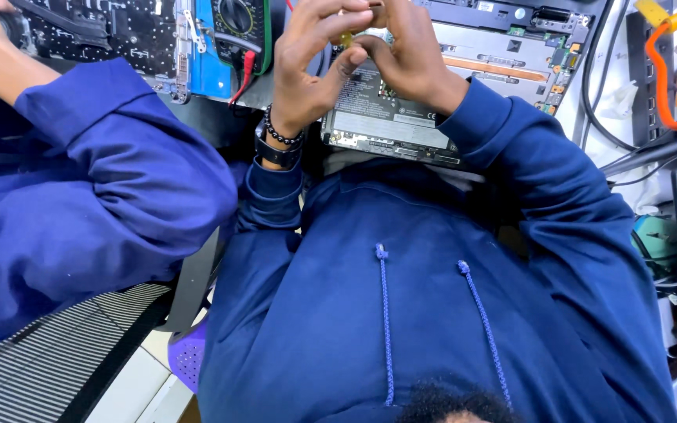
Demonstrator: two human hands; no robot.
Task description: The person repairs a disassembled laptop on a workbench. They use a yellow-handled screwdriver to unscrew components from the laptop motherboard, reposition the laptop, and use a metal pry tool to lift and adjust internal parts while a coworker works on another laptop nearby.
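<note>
Laptop (425, 94) lies opened on cluttered bench beneath both hands (362, 55).

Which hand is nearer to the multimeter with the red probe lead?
Left. The left hand is just beside the multimeter; the right hand lies beyond it, both pinching a small yellow part.
</note>
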